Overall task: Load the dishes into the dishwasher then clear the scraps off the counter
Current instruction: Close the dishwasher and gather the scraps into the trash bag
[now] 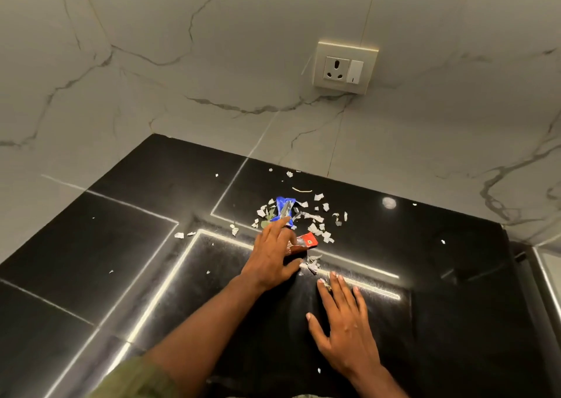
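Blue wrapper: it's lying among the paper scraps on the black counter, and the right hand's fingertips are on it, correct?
Not quite. The head view shows the left hand reaching the blue wrapper with its fingertips; the right hand lies flat nearer the person, apart from it. The rest holds: the wrapper lies among the paper scraps on the black counter.

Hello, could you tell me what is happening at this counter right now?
A person is gathering scraps on the black counter. The left hand reaches flat over a blue wrapper and a red wrapper. The right hand lies open nearby, fingertips at some paper bits, many still scattered.
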`<move>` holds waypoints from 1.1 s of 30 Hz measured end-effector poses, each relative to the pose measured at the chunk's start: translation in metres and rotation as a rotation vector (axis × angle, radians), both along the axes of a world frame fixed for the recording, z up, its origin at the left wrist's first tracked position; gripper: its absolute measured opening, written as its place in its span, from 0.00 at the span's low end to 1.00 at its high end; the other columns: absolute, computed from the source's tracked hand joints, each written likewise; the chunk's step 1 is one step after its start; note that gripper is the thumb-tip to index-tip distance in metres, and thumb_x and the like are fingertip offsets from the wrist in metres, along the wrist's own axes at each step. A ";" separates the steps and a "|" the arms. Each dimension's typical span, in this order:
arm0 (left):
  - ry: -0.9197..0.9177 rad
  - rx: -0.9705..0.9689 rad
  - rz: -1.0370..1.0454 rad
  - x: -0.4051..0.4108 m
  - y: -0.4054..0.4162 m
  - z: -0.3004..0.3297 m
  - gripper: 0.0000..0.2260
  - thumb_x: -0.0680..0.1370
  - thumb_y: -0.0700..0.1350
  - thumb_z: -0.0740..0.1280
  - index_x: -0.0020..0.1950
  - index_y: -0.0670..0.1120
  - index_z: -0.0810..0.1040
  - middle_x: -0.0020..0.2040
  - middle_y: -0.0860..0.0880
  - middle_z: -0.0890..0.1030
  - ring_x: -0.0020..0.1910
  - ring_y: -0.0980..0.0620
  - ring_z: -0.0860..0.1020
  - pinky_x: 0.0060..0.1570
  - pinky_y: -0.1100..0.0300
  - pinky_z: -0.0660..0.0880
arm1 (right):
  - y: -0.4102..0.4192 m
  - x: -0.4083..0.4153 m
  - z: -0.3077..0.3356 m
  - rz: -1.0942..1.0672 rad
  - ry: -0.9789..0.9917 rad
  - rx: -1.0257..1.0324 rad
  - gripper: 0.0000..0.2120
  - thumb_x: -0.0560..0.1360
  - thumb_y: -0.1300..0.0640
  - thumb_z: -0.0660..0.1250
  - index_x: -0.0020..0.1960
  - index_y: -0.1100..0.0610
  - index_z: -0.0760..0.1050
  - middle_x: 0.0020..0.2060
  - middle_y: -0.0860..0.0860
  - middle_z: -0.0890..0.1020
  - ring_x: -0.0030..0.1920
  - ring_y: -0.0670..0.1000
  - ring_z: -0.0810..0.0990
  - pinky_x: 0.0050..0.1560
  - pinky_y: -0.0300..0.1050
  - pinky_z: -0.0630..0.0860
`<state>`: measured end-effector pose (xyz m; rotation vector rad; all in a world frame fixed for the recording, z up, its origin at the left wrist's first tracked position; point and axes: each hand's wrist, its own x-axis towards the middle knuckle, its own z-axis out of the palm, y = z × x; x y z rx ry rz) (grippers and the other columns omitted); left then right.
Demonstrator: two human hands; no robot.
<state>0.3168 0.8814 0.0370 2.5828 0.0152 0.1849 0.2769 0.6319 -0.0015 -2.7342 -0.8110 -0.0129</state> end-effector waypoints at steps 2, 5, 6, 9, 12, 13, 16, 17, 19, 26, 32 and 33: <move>0.035 0.023 0.026 0.020 0.002 0.011 0.33 0.71 0.64 0.74 0.69 0.54 0.65 0.84 0.48 0.51 0.83 0.45 0.49 0.79 0.36 0.55 | 0.001 0.005 -0.002 0.003 -0.022 0.009 0.35 0.81 0.35 0.59 0.83 0.50 0.62 0.84 0.51 0.59 0.84 0.50 0.51 0.82 0.57 0.47; 0.218 0.120 0.071 0.051 0.005 0.024 0.58 0.65 0.72 0.75 0.84 0.54 0.45 0.84 0.46 0.35 0.83 0.43 0.37 0.79 0.39 0.42 | 0.001 0.008 -0.003 0.008 -0.025 0.026 0.35 0.81 0.35 0.59 0.83 0.49 0.62 0.84 0.50 0.58 0.84 0.50 0.51 0.82 0.56 0.46; 0.280 0.153 0.074 0.058 0.005 0.026 0.60 0.66 0.72 0.75 0.84 0.55 0.41 0.84 0.45 0.35 0.83 0.43 0.37 0.79 0.39 0.42 | 0.001 0.008 -0.003 0.008 -0.023 0.028 0.35 0.81 0.35 0.59 0.83 0.49 0.61 0.84 0.50 0.58 0.84 0.50 0.50 0.82 0.56 0.45; 0.330 0.176 0.083 0.066 0.002 0.021 0.46 0.74 0.63 0.73 0.84 0.52 0.52 0.82 0.44 0.59 0.82 0.41 0.56 0.81 0.40 0.54 | 0.000 0.007 -0.005 0.009 -0.008 0.044 0.35 0.81 0.34 0.58 0.83 0.48 0.61 0.84 0.49 0.57 0.84 0.49 0.49 0.83 0.56 0.45; 0.126 0.144 0.079 0.053 -0.006 0.004 0.25 0.80 0.53 0.70 0.75 0.49 0.68 0.69 0.47 0.74 0.68 0.45 0.72 0.70 0.48 0.69 | 0.001 0.008 -0.002 0.001 -0.009 0.075 0.34 0.81 0.34 0.58 0.83 0.47 0.62 0.84 0.48 0.57 0.84 0.48 0.51 0.83 0.56 0.46; 0.068 0.110 0.059 0.044 -0.009 -0.001 0.21 0.81 0.51 0.69 0.72 0.49 0.71 0.65 0.48 0.75 0.64 0.45 0.74 0.66 0.50 0.72 | 0.002 0.009 -0.001 -0.001 -0.014 0.093 0.33 0.81 0.34 0.58 0.82 0.47 0.63 0.83 0.48 0.58 0.84 0.48 0.52 0.83 0.56 0.47; -0.036 -0.029 -0.005 0.011 -0.027 -0.013 0.14 0.81 0.47 0.68 0.66 0.50 0.75 0.60 0.51 0.77 0.58 0.47 0.75 0.60 0.50 0.74 | 0.002 0.008 0.000 -0.003 -0.032 0.142 0.32 0.81 0.36 0.61 0.81 0.49 0.66 0.82 0.49 0.62 0.83 0.49 0.57 0.82 0.58 0.52; -0.051 -0.080 -0.018 0.000 -0.034 -0.014 0.14 0.81 0.48 0.68 0.66 0.51 0.74 0.60 0.52 0.77 0.58 0.49 0.75 0.60 0.50 0.74 | 0.002 0.008 0.001 -0.001 -0.037 0.159 0.32 0.80 0.37 0.62 0.81 0.49 0.67 0.82 0.50 0.63 0.83 0.50 0.58 0.81 0.58 0.53; -0.065 -0.187 -0.036 -0.019 -0.048 -0.013 0.17 0.81 0.52 0.68 0.69 0.52 0.71 0.61 0.53 0.77 0.59 0.52 0.75 0.63 0.53 0.72 | 0.001 0.009 0.002 0.009 -0.028 0.204 0.31 0.80 0.40 0.63 0.80 0.50 0.69 0.81 0.49 0.65 0.82 0.50 0.61 0.81 0.59 0.54; -0.166 -0.318 0.165 -0.052 -0.051 0.011 0.15 0.83 0.61 0.61 0.64 0.55 0.69 0.63 0.57 0.73 0.64 0.57 0.72 0.69 0.56 0.66 | -0.014 0.010 0.010 -0.212 0.143 0.771 0.12 0.78 0.64 0.73 0.58 0.51 0.85 0.66 0.45 0.81 0.69 0.45 0.78 0.71 0.48 0.74; -0.017 -0.599 0.280 -0.054 -0.058 0.009 0.23 0.83 0.66 0.53 0.74 0.57 0.68 0.68 0.56 0.75 0.64 0.68 0.74 0.65 0.63 0.72 | 0.015 0.028 0.026 -0.457 0.473 0.994 0.15 0.84 0.57 0.65 0.68 0.45 0.80 0.73 0.41 0.76 0.73 0.40 0.72 0.77 0.53 0.69; -0.016 -0.674 0.296 -0.054 -0.069 0.010 0.25 0.83 0.66 0.52 0.75 0.55 0.69 0.68 0.57 0.75 0.64 0.70 0.75 0.65 0.66 0.73 | 0.026 0.029 0.032 -0.462 0.543 1.030 0.17 0.85 0.58 0.64 0.70 0.45 0.78 0.74 0.41 0.74 0.74 0.38 0.71 0.78 0.50 0.68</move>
